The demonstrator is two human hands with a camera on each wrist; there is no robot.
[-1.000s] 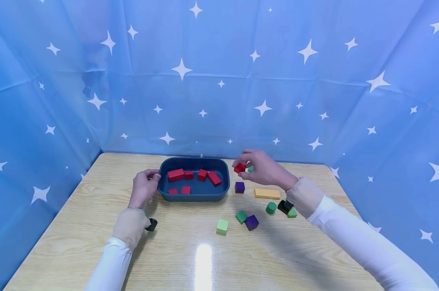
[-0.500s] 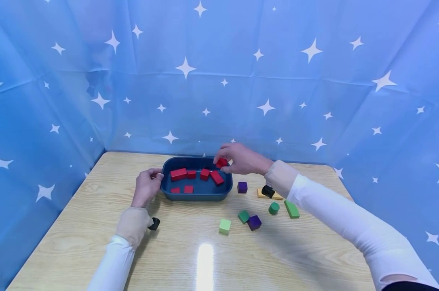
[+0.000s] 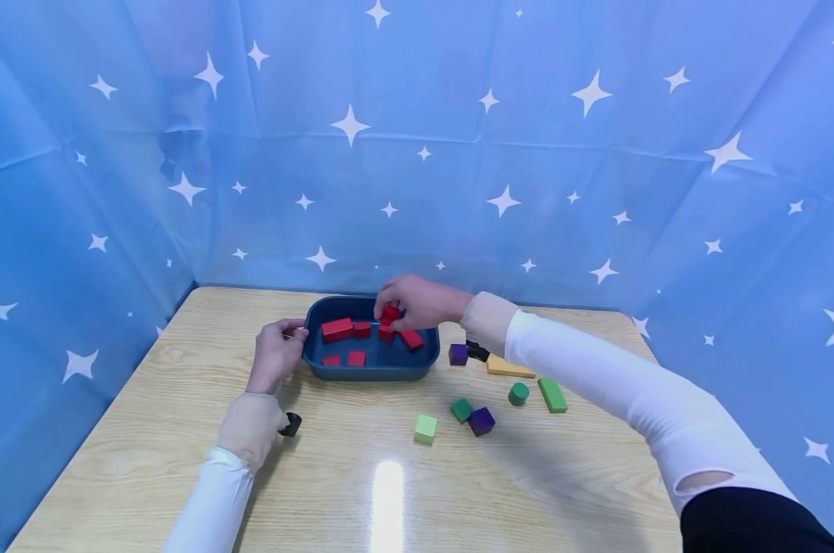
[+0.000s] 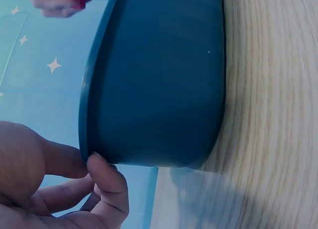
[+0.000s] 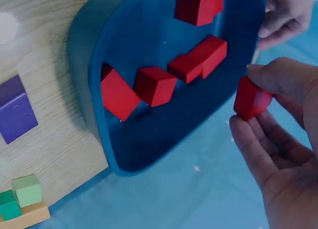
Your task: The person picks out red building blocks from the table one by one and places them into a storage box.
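Observation:
A dark blue tub (image 3: 372, 375) stands near the back of the table with several red blocks (image 5: 154, 85) in it. At its left end my left hand (image 3: 277, 357) pinches the rim between thumb and fingers, as the left wrist view shows. My right hand (image 3: 425, 301) is above the tub's back right part. Between its thumb and fingertips it holds a red block (image 5: 251, 97), over the blocks lying inside. The exact shape of that held block is partly covered by the fingers.
Right of the tub lie a purple cube (image 3: 458, 354) and a yellow-orange plank (image 3: 510, 367). Nearer are a light green cube (image 3: 425, 428), a green block (image 3: 461, 410) touching another purple cube (image 3: 482, 421), a green cylinder (image 3: 518, 394) and a green slab (image 3: 552, 395). A star-patterned blue curtain (image 3: 417, 192) hangs behind.
My right hand has carried the red block leftward from beyond the tub's right end to above its inside. The left hand has stayed on the rim.

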